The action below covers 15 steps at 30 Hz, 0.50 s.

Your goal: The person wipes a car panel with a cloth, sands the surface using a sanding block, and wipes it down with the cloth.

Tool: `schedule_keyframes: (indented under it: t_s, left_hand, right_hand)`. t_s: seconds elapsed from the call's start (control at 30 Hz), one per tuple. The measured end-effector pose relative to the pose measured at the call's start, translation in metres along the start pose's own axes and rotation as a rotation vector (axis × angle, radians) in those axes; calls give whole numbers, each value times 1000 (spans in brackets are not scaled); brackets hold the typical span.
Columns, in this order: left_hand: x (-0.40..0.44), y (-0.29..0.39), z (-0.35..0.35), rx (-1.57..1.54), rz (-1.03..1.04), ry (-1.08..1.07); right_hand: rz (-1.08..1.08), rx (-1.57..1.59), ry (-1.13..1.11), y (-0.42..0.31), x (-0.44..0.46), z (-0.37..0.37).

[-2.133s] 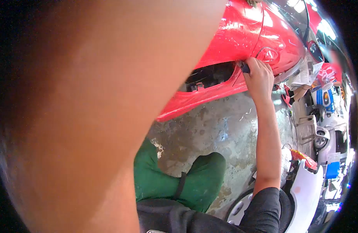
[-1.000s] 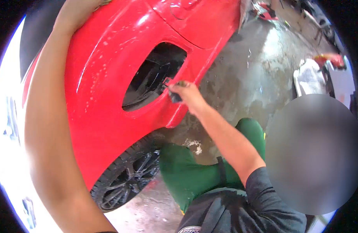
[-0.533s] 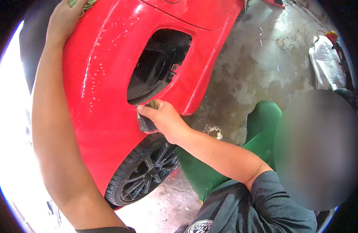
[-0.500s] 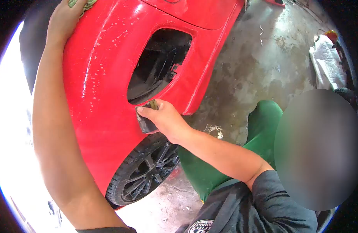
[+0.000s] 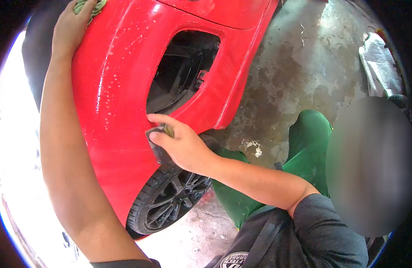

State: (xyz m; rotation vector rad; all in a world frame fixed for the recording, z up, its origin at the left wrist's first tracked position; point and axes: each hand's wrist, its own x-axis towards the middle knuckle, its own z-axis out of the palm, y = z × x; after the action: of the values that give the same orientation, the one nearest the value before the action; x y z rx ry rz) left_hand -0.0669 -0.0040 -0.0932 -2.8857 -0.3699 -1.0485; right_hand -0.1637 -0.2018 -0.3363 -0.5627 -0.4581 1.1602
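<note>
A green cloth [image 5: 93, 10] is bunched under my left hand [image 5: 74, 29], which rests on the upper part of a red car body panel [image 5: 114, 147]. My right hand [image 5: 183, 145] grips a dark sanding pad [image 5: 156, 145] with a greenish edge, its thumb pressed on the near face. The index finger reaches out to the red paint just below a rectangular opening [image 5: 183, 71] in the panel. Below the pad is the black wheel [image 5: 174, 196]. Water droplets dot the red surface between the hands. Whether the pad touches the paint is unclear.
Wet concrete floor [image 5: 277, 89] lies to the right of the car. Green trouser legs [image 5: 306, 152] and a dark shirt [image 5: 282, 241] are close beside the wheel. A silvery-white sheet [image 5: 379, 62] lies at the far right, above a blurred patch.
My right hand has shifted down and slightly left with the sanding pad, and its index finger is now stretched out. My left hand stays on the cloth. The view has shifted slightly.
</note>
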Motion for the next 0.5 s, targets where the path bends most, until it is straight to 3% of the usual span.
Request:
schedule_keyframes:
  t_s: [0.17, 0.2, 0.27, 0.37, 0.5]
  left_hand:
    - [-9, 8, 1, 78, 155, 56]
    - [-7, 6, 1, 32, 95, 45]
    - [4, -5, 2, -63, -24, 20]
    - [33, -70, -6, 275, -18, -81]
    - [34, -70, -6, 274, 6, -99]
  right_hand:
    - [81, 456, 39, -24, 5, 11]
    - [98, 512, 53, -30, 5, 12]
    - [102, 500, 63, -41, 5, 12]
    - [48, 481, 63, -47, 13, 4]
    - [-32, 477, 95, -59, 30, -7]
